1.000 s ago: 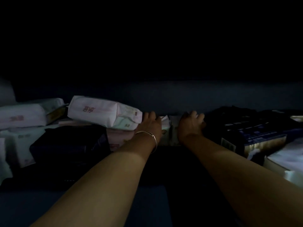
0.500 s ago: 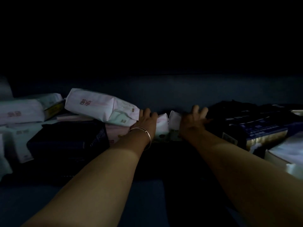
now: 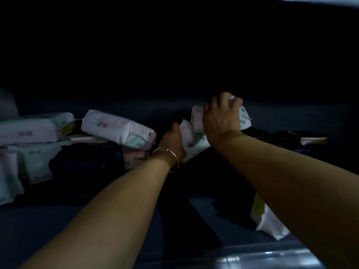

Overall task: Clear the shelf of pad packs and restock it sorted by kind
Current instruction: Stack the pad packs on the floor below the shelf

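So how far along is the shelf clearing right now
Early. Nothing looks sorted. In hand: the left hand and right hand each grip a small white pack lifted from the middle. Left: the pink pack leaning on a jumbled pile, a dark pack, and more at right.

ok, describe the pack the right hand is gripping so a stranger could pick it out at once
Start at the dark shelf and follow the right forearm up to the right hand, the one without a bracelet. The pale pack crumpled under its fingers is the one. It sits highest of all the packs, above the similar pack in the left hand.
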